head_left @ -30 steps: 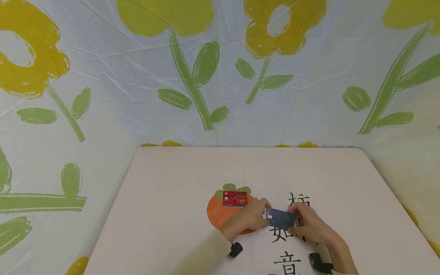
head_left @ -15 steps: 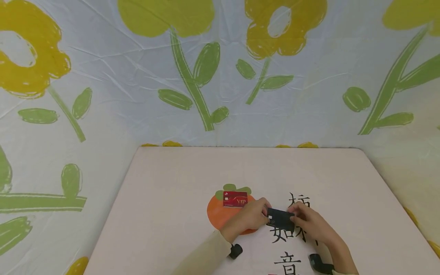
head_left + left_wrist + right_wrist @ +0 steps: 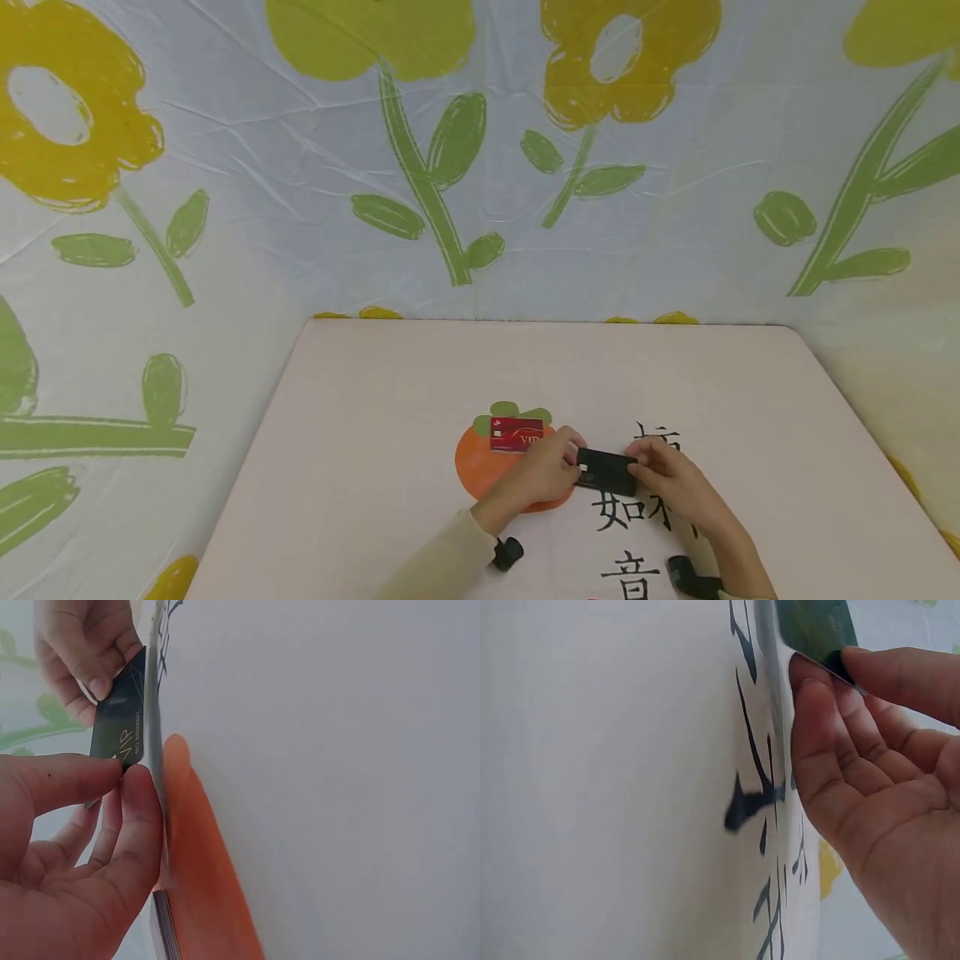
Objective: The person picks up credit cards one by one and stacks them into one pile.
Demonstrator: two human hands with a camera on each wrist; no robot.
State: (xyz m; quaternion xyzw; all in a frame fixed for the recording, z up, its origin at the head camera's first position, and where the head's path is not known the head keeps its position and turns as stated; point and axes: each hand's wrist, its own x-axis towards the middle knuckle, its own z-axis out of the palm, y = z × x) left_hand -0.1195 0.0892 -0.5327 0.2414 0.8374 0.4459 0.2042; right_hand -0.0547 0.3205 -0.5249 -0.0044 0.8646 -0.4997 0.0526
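Note:
A dark VIP card (image 3: pixel 606 472) is held between both hands above the black lettering. My left hand (image 3: pixel 546 469) pinches its left end between thumb and fingers; in the left wrist view the thumb lies over the printed face of the card (image 3: pixel 124 712). The opposite end is pinched by my right hand (image 3: pixel 673 481), thumb on top and fingers beneath, as the right wrist view shows of the hand (image 3: pixel 889 742). A red VIP card (image 3: pixel 516 434) lies on the orange persimmon print (image 3: pixel 480 468), just left of my left hand. In the left wrist view its stack looks several layers thick (image 3: pixel 165 926).
The pale table (image 3: pixel 360 417) carries large black characters (image 3: pixel 630 575) below and right of the hands. A flower-printed cloth (image 3: pixel 315 200) hangs behind and at both sides. Dark wrist devices (image 3: pixel 508 553) sit under the forearms.
The dark card has tilted, its face going from bluish glare to black. The right thumb has moved up onto its face. Both hands and the card have shifted slightly left.

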